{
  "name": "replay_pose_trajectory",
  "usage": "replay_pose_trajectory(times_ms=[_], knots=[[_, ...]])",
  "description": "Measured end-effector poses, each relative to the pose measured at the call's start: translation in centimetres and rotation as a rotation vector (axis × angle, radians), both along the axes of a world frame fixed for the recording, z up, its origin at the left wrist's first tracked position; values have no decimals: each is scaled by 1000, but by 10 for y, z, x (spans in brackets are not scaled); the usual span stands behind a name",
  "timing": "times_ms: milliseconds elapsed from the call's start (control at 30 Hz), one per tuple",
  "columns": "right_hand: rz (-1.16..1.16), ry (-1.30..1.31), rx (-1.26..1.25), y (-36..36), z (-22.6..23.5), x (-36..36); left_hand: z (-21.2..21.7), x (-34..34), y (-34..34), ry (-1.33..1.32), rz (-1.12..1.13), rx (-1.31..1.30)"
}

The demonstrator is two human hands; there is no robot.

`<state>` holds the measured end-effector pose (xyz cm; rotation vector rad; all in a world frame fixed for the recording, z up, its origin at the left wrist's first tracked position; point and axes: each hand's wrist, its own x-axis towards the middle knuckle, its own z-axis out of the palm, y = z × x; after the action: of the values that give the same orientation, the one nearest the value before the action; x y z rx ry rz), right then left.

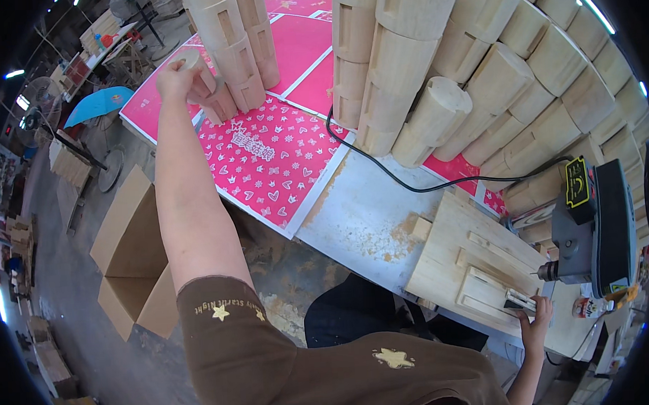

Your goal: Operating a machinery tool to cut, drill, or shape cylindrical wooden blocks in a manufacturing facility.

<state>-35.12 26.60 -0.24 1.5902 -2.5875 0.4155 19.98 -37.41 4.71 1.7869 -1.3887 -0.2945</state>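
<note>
At the far left of the table, my left hand (176, 80) is closed round the top of a round wooden block (202, 79). That block stands over another wooden block (220, 106) beside a tall stack of slotted wooden cylinders (232, 51). My right hand (535, 325) is at the lower right, its fingers pinched at a small pale piece (521, 300) with a dark side. The piece is at the end of a wooden jig (480, 290) on a wooden board (442, 233). The drill press (590, 227) stands just beyond, its bit beside the jig.
More wooden cylinders (494, 108) are piled high at the back right. A black cable (411, 189) crosses the table to the drill. Pink patterned sheeting (279, 168) covers the left part. An open cardboard box (134, 247) sits on the floor; a bottle (590, 307) stands near the drill.
</note>
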Motion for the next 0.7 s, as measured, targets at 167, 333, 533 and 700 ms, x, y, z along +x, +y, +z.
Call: replay_pose_trajectory(times_ms=[167, 333, 533, 700], knots=[[-46, 1, 40, 0, -2, 0, -14, 15, -43, 51, -90, -11], [-54, 24, 10, -3, -1, 6, -23, 16, -49, -30, -114, 0], [-67, 60, 12, 1, 0, 7, -30, -19, -14, 328, -157, -279], [-28, 46, 11, -7, 2, 3, -48, -70, 45, 271, -102, -748]])
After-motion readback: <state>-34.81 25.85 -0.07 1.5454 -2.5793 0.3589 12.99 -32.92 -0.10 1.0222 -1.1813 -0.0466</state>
